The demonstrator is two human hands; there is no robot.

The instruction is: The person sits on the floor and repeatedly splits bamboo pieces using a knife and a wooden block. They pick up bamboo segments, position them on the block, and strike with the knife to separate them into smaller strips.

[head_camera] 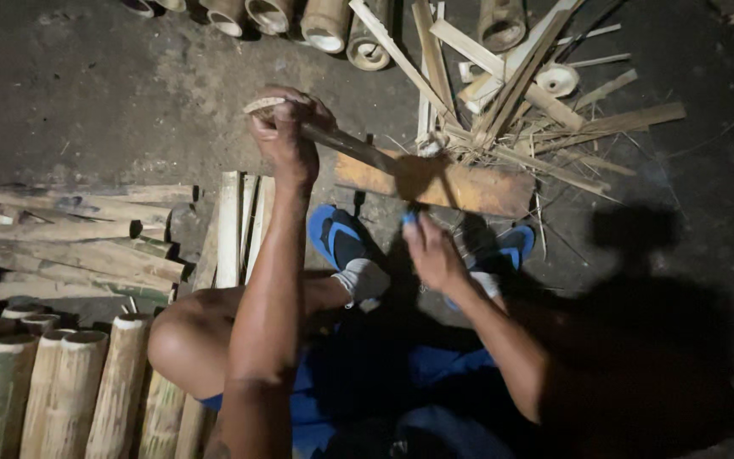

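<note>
Bamboo throughout; the left hand (284, 134) is raised and closed in a fist around the wooden handle of a dark blade (346, 144), which runs from that fist down and to the right, its far end meeting the top of a short orange-brown bamboo piece (435, 183); that piece lies roughly level across the view, long axis left to right, just beyond the toes of the blue sandals (341, 238); whether the blade tip touches it or only overlaps it in view cannot be told, shadow covers the junction; the right hand (431, 253) sits lower and nearer the body, directly below the middle of the piece, fingers curled about something small and blue at their tips, grip partly closed, contents not resolvable; so the piece lies ahead of the right hand and to the right of and below the left fist; right hand is the nearer of the two to its midsection; split slats (511, 93) fan out behind the piece; whole bamboo sections (70, 391) stand at lower left; cut lengths (78, 242) stacked beside the left knee; floor (87, 102) dark, dusty.
</note>
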